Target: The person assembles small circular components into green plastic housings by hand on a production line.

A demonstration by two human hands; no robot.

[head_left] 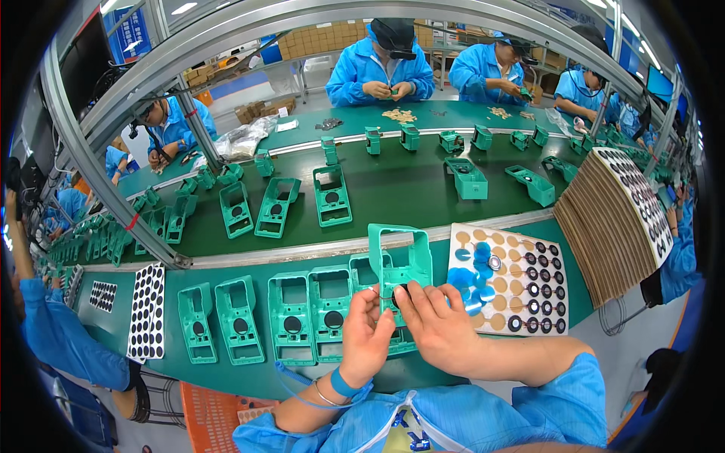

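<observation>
A green plastic housing [401, 240] is tilted up in front of me. My left hand [364, 336] is closed on its lower left side, thumb toward the inside. Inside the housing, the fingers of my right hand [436, 323] lie close together and press down on a black round piece [398, 299], mostly covered by them. Just right of my hands is a white tray sheet [510, 328] with rows of small round black speakers [533, 289] and tan round spots. Loose blue film discs [470, 284] lie on its left part.
Several green housings with black discs stand left of my hands, such as one housing [292, 323]. Sheets of black dots [148, 311] lie further left. A leaning stack of brown sheets [610, 226] stands at right. Beyond, a green conveyor [393, 198] carries housings; co-workers [381, 72] sit across it.
</observation>
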